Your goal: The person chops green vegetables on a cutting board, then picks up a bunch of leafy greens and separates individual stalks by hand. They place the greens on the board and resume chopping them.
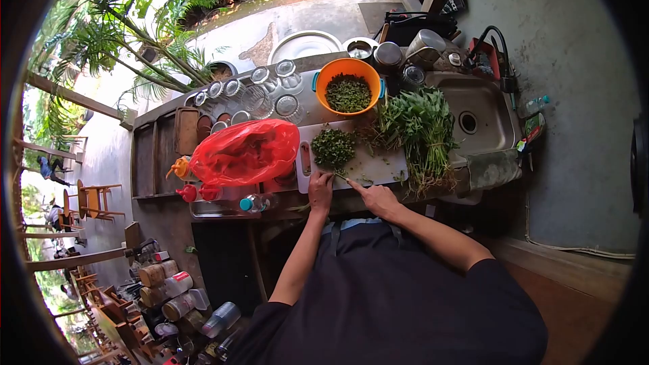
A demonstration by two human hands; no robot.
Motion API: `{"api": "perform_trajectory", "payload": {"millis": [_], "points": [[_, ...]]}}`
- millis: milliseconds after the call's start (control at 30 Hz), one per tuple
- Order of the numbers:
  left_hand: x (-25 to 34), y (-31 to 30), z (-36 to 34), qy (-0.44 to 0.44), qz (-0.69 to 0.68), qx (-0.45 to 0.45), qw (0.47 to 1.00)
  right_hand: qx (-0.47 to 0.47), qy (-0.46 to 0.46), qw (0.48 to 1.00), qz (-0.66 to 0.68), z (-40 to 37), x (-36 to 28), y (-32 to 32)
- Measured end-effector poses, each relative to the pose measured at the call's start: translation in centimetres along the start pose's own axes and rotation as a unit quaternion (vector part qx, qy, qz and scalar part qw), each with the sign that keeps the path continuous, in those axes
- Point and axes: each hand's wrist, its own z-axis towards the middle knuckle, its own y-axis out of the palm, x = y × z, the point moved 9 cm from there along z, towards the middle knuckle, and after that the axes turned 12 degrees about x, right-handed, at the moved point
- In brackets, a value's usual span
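Note:
My left hand is closed at the front edge of the white cutting board, its fingers on thin green stems. To its right, my right hand is wrapped round a knife that points toward the stems. Just above my left hand lies a pile of chopped greens. A large bunch of leafy greens with roots rests at the board's right end. Behind the board stands an orange colander with more cut greens inside.
A red plastic bag is left of the board, near upturned glasses and a teal-capped bottle. The metal sink lies to the right. Metal pots stand at the back.

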Motion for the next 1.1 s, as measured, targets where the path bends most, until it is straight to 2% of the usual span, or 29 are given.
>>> {"api": "perform_trajectory", "payload": {"millis": [267,500,667,767,1100], "points": [[0.2,0.2,-0.1,0.03,-0.021,-0.01,0.999,-0.008,0.003,1.0,-0.017,0.0,-0.1,0.1],[0.3,0.3,-0.1,0.016,-0.021,-0.016,1.0,-0.024,0.011,1.0,0.007,0.5,0.9,2.8],[0.3,0.1,0.0,0.017,-0.019,-0.011,1.0,0.024,-0.012,0.999,0.03,1.3,1.0,4.0],[0.4,-0.2,-0.1,0.007,-0.024,0.012,1.0,0.018,-0.022,0.999,0.028,1.1,0.7,3.1],[-0.2,0.3,0.0,-0.003,-0.002,0.005,1.0,0.0,-0.016,1.0,0.015,-0.7,1.5,1.9]]}}
